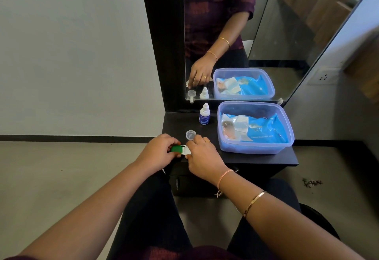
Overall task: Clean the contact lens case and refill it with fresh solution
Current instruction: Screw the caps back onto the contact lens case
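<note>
Holding the lens case (186, 150) between both hands, a person is sitting at a small black table (176, 124) in front of a mirror (287, 34). The left hand (158, 151) is curling its fingers and thumb around the green cap (176, 149) on the left end of the case. The right hand (202, 155) is pinching the white right end, its fingers bent down over it and hiding that side, so whether a cap is sitting there cannot be told. The case is being held over the front left corner of the table, close to the edge; whether it is touching the surface is unclear.

A loose clear cap (191, 135) is lying flat on the table just behind the right hand's knuckles. A small white dropper bottle (204, 114) with a blue label is standing upright farther back, near the mirror. A clear plastic tub (246, 149) is sitting to the right of the bottle, holding a blue packet (264, 128) and some small sealed pouches (235, 124). The mirror is reflecting the tub, the bottle, the cap and one hand.
</note>
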